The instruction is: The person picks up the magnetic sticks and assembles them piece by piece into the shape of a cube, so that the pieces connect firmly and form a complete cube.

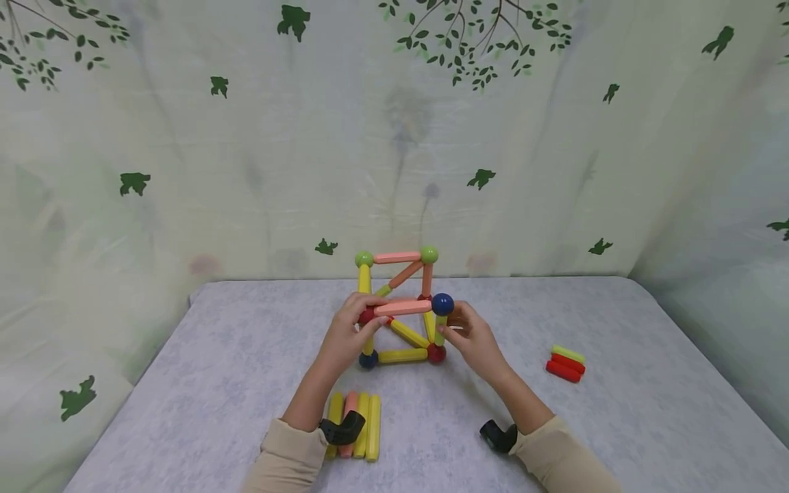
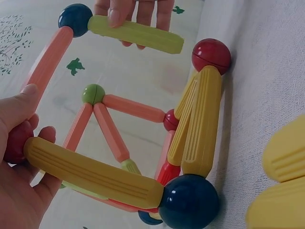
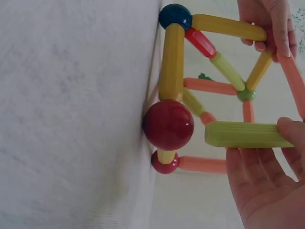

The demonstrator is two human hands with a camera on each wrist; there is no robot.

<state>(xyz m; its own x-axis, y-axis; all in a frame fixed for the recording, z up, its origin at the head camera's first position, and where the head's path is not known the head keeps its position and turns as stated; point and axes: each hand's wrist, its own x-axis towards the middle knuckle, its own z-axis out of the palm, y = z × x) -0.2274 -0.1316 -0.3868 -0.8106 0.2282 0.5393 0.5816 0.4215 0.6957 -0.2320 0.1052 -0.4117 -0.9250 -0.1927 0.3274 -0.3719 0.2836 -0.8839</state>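
Note:
My left hand [image 1: 344,333] grips the red ball [image 2: 18,142] that joins a pink stick [image 1: 403,308] and an upright yellow stick [image 2: 95,172]. At the pink stick's other end is a blue ball [image 1: 442,304], with a yellow-green stick [image 3: 248,134] hanging below it. My right hand [image 1: 474,340] pinches that yellow-green stick between thumb and fingers. Its lower end is apart from the red ball [image 3: 168,125] at the base, as both wrist views show. Behind, green balls [image 1: 429,255] and pink sticks form the frame's back.
Several yellow sticks [image 1: 373,428] and a pink one lie in a row on the table [image 1: 216,383], partly behind my left wrist. Two short red sticks [image 1: 564,371] and a yellow-green one [image 1: 568,353] lie at the right. A leaf-patterned cloth [image 1: 296,137] hangs behind the table.

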